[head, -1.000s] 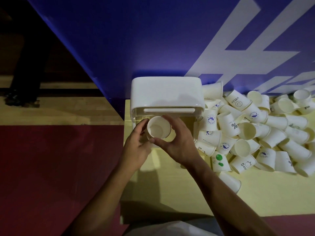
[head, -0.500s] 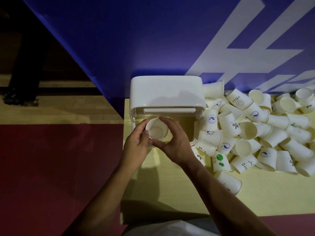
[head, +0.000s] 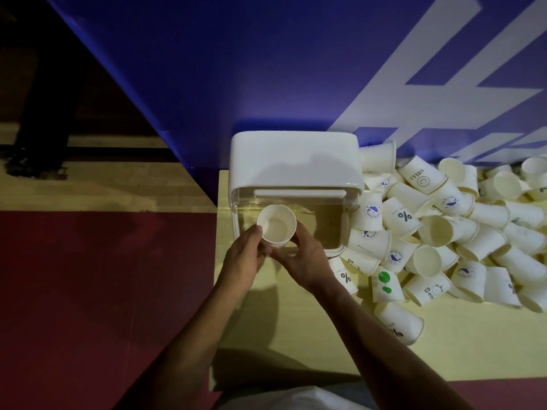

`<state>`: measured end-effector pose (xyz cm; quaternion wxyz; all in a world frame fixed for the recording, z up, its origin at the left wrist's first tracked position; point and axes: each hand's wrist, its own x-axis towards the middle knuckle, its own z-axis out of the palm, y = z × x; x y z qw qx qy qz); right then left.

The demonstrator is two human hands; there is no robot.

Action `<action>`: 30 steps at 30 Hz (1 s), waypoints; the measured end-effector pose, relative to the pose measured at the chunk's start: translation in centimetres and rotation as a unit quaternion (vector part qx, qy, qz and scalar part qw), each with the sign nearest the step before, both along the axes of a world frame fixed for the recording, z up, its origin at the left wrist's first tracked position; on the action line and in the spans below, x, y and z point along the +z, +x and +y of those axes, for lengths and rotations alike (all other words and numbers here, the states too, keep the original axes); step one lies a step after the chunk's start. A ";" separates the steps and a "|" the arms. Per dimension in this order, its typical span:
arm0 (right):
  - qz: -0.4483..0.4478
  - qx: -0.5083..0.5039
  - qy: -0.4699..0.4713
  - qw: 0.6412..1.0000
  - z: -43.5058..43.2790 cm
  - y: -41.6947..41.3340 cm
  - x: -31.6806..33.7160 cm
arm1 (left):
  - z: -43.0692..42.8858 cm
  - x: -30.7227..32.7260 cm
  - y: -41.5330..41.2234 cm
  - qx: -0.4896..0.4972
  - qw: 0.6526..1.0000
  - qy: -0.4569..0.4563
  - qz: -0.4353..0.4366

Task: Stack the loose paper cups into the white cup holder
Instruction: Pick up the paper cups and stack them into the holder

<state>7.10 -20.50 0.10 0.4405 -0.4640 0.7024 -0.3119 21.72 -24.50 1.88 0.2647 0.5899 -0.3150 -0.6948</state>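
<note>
I saw one upright paper cup (head: 276, 229) at frame centre, gripped by curled fingers: left hand (head: 245, 255) on its left side, right hand (head: 305, 261) on its right. It overlapped the clear front of the white cup holder (head: 296, 161). Loose cups (head: 444, 232) lay heaped on the desk (head: 296, 335) at right.

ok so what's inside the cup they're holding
The paper cup opens toward the camera: only its bare pale bottom shows, nothing in it. The left hand and right hand cover its lower wall, so whether other cups sit stacked beneath it cannot be seen.
</note>
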 end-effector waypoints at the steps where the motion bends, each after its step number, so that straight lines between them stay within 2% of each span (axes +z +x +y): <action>1: -0.003 -0.004 0.000 1.000 -0.3 0.2 -0.1 | -0.1 -0.1 -0.1 0.006 1.000 -0.003 -0.001; 7: 0.007 -0.022 0.010 1.000 -3.3 0.2 -1.0 | -2.4 -1.0 0.0 -0.007 0.999 -0.035 -0.015; 10: 0.040 -0.015 0.031 0.999 -5.4 -0.3 -1.5 | -4.0 -1.3 -0.2 -0.032 0.998 -0.059 -0.023; 16: 0.072 -0.018 0.036 0.997 -7.1 -0.9 -1.5 | -5.3 -2.6 -0.2 -0.042 0.997 -0.060 -0.038; 24: 0.051 -0.015 0.033 0.998 -6.8 -0.8 -0.9 | -5.1 -2.5 0.1 -0.062 0.995 -0.070 -0.040; 28: 0.046 -0.018 0.060 0.997 -4.3 -1.1 0.5 | -2.2 -1.1 0.9 -0.010 0.997 -0.065 -0.047; 30: 0.045 -0.024 0.034 0.998 -1.9 -1.9 1.8 | 0.3 0.6 1.2 -0.014 0.989 -0.117 -0.084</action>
